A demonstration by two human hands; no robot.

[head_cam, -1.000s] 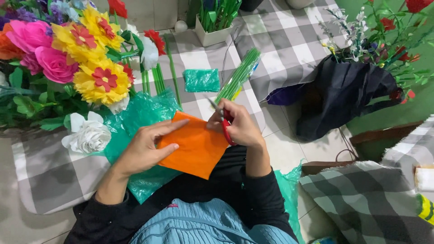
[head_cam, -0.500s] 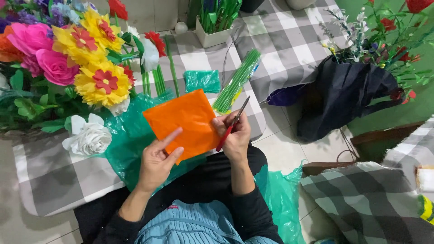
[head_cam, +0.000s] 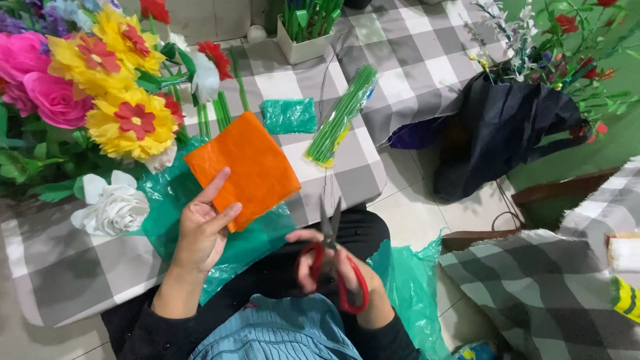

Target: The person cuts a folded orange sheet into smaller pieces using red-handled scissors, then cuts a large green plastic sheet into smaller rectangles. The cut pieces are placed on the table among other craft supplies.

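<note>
My left hand [head_cam: 203, 230] holds a folded orange sheet [head_cam: 247, 167] by its lower left edge, lifted above a green plastic sheet [head_cam: 193, 220] that lies over my lap and the checked cloth. My right hand [head_cam: 330, 267] grips red-handled scissors [head_cam: 330, 257] low near my body, blades pointing up and slightly apart. The scissors are apart from the orange sheet, to its lower right.
Paper flowers in yellow, pink, red and white [head_cam: 100, 87] crowd the left. A folded green packet [head_cam: 289, 115], a bundle of green stems [head_cam: 340, 117] and a white pot [head_cam: 303, 40] sit on the checked cloth [head_cam: 67, 267]. A dark bag [head_cam: 497, 130] with sprigs stands right.
The orange sheet has shifted left with my left hand. My right hand with the scissors has left the sheet's edge and dropped down toward my lap.
</note>
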